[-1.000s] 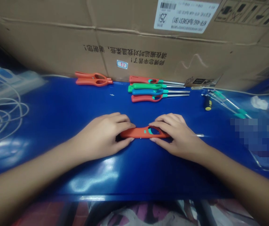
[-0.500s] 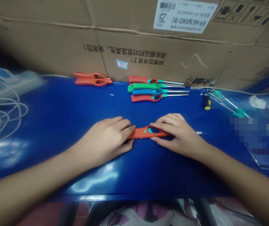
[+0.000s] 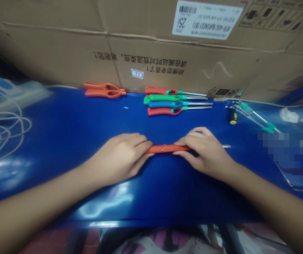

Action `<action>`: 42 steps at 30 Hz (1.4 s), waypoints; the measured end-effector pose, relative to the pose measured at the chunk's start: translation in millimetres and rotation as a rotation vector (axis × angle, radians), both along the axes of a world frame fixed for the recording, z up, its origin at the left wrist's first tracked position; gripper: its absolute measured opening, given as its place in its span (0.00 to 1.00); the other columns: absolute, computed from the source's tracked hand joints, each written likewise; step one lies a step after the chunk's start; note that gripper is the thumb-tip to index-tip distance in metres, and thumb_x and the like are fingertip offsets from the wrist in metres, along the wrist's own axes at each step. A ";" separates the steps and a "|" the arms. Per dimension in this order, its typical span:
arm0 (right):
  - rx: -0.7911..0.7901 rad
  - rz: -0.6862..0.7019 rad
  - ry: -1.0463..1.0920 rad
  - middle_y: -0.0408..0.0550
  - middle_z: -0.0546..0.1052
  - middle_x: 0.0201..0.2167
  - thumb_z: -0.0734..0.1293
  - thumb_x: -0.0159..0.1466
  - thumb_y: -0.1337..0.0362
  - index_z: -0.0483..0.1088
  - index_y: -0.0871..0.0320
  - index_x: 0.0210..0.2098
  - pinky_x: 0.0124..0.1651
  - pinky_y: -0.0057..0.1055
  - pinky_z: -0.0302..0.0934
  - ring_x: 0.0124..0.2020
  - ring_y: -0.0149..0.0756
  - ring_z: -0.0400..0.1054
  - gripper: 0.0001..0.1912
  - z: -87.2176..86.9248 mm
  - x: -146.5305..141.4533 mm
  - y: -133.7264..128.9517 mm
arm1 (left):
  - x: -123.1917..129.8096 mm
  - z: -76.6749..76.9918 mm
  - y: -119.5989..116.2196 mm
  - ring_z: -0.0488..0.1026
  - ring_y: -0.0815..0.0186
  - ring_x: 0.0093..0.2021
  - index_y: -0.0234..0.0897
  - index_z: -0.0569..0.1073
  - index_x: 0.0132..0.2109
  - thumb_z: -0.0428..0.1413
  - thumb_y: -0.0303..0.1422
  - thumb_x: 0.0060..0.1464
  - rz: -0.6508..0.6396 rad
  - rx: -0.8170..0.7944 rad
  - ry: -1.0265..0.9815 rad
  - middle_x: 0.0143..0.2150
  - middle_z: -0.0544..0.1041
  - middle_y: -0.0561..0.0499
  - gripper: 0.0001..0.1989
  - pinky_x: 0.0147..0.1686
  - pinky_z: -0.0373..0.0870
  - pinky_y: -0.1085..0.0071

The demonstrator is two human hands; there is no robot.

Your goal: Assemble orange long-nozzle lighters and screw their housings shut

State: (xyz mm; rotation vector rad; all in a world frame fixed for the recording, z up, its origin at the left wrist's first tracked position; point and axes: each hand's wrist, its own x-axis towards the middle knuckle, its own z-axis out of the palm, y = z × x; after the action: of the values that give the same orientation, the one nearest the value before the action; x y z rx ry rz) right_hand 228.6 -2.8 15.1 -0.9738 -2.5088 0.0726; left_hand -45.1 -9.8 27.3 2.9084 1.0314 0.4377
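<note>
Between my two hands lies an orange long-neck lighter (image 3: pixel 162 149), turned so that its narrow edge faces up. My left hand (image 3: pixel 126 153) is closed on the handle end, hiding that end. Further along the body, my right hand (image 3: pixel 200 144) grips the front part between thumb and fingers. The metal tube tip (image 3: pixel 226 146) sticks out past my right hand. Behind my hands, several lighters (image 3: pixel 178 104) in red, green and blue lie side by side, tubes pointing right. Two orange handle shells (image 3: pixel 105 91) without tubes lie at the back left.
A large cardboard box (image 3: pixel 69 49) stands along the back of the blue table (image 3: pixel 109 208). At right are a black and yellow screwdriver (image 3: pixel 233 117), metal tubes with teal parts (image 3: pixel 259 116) and a clear bag. A coiled white cable (image 3: pixel 13 123) lies at left.
The lighter has rolled in my hands: its side with the trigger opening faced up before, and now its narrow edge does. Both hands stay in nearly the same place.
</note>
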 end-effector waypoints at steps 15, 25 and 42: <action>-0.029 -0.064 0.058 0.43 0.78 0.32 0.71 0.65 0.59 0.71 0.57 0.37 0.51 0.40 0.58 0.33 0.34 0.72 0.08 7.4 10.8 2.6 | -1.8 -0.8 5.6 0.76 0.57 0.39 0.31 0.76 0.49 0.50 0.33 0.68 -0.002 0.046 -0.076 0.40 0.79 0.44 0.13 0.39 0.74 0.61; -0.015 -0.127 0.069 0.41 0.80 0.31 0.71 0.65 0.60 0.70 0.52 0.36 0.58 0.48 0.56 0.29 0.35 0.72 0.06 10.2 19.1 9.6 | -4.8 -5.0 17.5 0.80 0.64 0.44 0.37 0.80 0.47 0.61 0.39 0.60 0.077 -0.165 -0.478 0.45 0.83 0.48 0.12 0.47 0.75 0.71; -0.032 0.044 -0.021 0.49 0.81 0.46 0.61 0.73 0.63 0.69 0.56 0.55 0.60 0.43 0.51 0.46 0.37 0.74 0.13 9.3 2.9 -0.2 | 15.7 3.4 2.6 0.72 0.71 0.22 0.34 0.81 0.46 0.53 0.45 0.65 0.324 -0.830 -0.788 0.26 0.78 0.51 0.20 0.23 0.71 0.77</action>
State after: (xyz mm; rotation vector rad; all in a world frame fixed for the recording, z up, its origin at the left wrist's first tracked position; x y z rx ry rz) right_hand 231.5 -3.0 24.4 -0.9362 -2.5558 0.1168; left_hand -29.4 -7.2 30.7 1.6262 1.1401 0.8195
